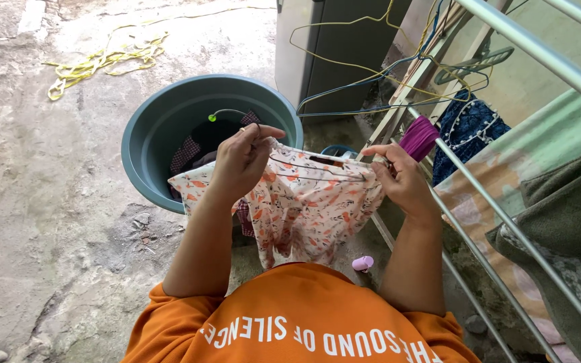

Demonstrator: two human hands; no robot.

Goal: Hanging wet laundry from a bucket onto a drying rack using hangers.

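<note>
Left hand (240, 160) was closed in a pinch on the top edge of a floral garment (304, 205), fingers curled, thumb pressed over the cloth near the hook end of a wire hanger (317, 169). Right hand (401, 180) was also closed on the same garment, gripping its opposite top corner with fingertips bunched on the fabric. Garment hung stretched between both hands, white with orange print, lower part drooping toward the person's orange shirt (297, 323). Hanger wire ran along the garment's top edge between the hands; whether it was fully inside the cloth I could not tell.

Just beyond the left hand sat a round teal tub (149, 144) on the ground, with dark checked laundry (193, 151) in it and a green-tipped hanger hook (220, 114) poking up. Below and between the hands, near the garment's hem, a small pink clip (363, 263) lay on the ground. Just past the right hand was a purple roll-like item (418, 138), touching or nearly touching the fingers; which, unclear. To the right of the right hand stood a metal drying rack (506, 222) with a green patterned cloth (539, 148), a dark grey-green towel (566, 215) and a blue garment (469, 131) draped on it. Farther out beyond both hands, a tangle of wire hangers (384, 74) leaned by a grey cabinet (331, 47). Far beyond the left hand, yellow cord (102, 60) lay on the concrete ground (48, 202).
</note>
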